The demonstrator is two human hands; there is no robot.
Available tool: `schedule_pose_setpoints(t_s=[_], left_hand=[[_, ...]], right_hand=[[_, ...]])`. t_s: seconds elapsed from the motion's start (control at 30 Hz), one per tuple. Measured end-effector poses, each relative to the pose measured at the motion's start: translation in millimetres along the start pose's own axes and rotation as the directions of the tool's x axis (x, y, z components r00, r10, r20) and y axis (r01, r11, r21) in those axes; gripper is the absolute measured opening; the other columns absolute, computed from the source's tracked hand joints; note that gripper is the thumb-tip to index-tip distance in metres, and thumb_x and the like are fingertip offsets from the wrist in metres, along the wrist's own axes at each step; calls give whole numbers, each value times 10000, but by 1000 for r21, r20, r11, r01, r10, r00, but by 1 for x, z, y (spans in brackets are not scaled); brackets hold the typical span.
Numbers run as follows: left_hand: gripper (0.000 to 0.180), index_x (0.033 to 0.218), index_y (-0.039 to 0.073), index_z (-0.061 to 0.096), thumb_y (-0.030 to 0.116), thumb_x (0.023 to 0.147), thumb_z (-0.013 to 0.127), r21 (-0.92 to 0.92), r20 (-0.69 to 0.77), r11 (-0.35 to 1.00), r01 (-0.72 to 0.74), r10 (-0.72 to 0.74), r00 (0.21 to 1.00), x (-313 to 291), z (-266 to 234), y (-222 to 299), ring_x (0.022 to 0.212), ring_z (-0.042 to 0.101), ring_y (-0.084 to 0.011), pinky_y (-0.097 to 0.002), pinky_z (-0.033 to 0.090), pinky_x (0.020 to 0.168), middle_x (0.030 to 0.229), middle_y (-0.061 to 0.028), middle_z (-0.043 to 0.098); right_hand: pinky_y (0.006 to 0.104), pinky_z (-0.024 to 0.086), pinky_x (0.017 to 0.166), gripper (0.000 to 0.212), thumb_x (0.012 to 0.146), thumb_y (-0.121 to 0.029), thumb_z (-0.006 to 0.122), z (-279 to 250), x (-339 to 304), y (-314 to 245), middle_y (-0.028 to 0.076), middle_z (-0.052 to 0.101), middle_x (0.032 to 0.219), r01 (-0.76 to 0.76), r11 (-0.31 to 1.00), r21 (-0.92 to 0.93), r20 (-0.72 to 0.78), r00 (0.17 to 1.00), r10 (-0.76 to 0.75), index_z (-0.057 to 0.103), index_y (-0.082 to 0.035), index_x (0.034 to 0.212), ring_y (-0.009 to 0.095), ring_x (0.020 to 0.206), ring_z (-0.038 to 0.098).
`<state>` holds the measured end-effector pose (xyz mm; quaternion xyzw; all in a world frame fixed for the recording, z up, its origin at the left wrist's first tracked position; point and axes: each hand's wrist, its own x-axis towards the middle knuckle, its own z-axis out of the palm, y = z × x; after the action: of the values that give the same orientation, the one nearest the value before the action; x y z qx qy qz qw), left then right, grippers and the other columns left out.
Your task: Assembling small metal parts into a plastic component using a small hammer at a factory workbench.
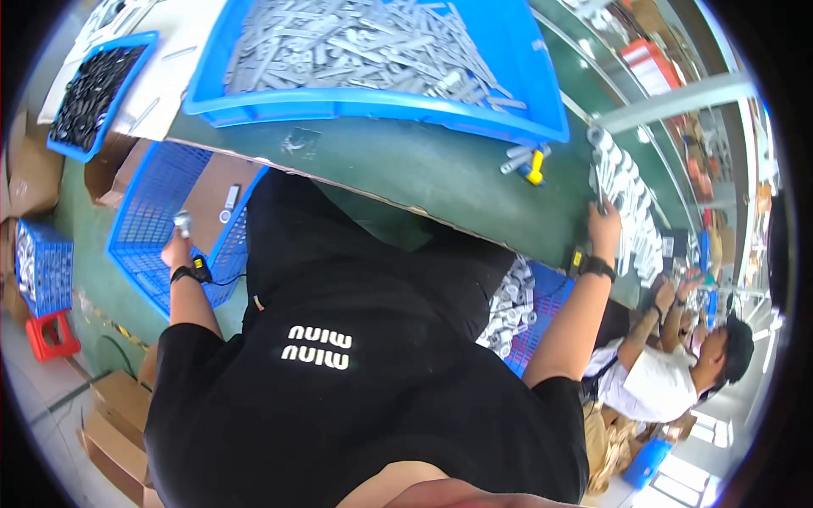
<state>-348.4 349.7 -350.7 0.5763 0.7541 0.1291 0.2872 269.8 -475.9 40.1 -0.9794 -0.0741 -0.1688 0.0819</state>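
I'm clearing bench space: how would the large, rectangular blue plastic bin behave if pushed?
The bin is probably heavy, given its many slender grey parts. Its broad footprint makes tipping seem unlikely. The loosely jumbled parts may shift.

Factory workshop: blue bin point(288, 110) heaped with grey parts point(356, 51), green workbench point(381, 161), stocked shelving point(677, 106), co-worker point(648, 385) nearby.

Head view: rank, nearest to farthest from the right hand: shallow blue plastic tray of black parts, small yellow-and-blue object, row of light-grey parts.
1. Light-grey parts: beside the right hand.
2. Yellow-and-blue object: left of it.
3. Blue tray: far left.
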Motion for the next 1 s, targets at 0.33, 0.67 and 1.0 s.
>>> schedule_pose_setpoints(t_s=[0.33, 0.67, 1.0], left_hand=[[462, 1123, 5, 806, 385, 929, 628, 630, 502, 498, -596, 324, 802, 4, 12, -32, 1219, 712, -428, -484, 566, 1054, 1226, -276, 756], [259, 1085, 52, 791, 231, 1043, 609, -58, 697, 994, 93, -26, 717, -44, 2, 16, 860, 778, -283, -436, 635, 773, 1056, -141, 812], [241, 1027, 71, 705, 248, 1122, 571, -921, -35, 346, -180, 386, 922, -89, -190, 290, 800, 610, -135, -327, 520, 732, 923, -15, 664]], right_hand=[[292, 436, 501, 356, 982, -238, 719, -87, -84, -52, 113, 782, 846, -326, 768, 552, -154, 865, 478, 801, -37, 1263, 140, 506, 547], [249, 338, 428, 609, 883, -90, 637, -83, -134, -144, 58, 597, 708, -278, -44, 960, 276, 960, -47, 568, 146, 1439, 86, 428, 399], [235, 380, 459, 418, 918, 45, 707, -52, -153, -236, -29, 621, 736, -497, 250, 831, 534, 839, -108, 706, 40, 1336, 55, 501, 490]])
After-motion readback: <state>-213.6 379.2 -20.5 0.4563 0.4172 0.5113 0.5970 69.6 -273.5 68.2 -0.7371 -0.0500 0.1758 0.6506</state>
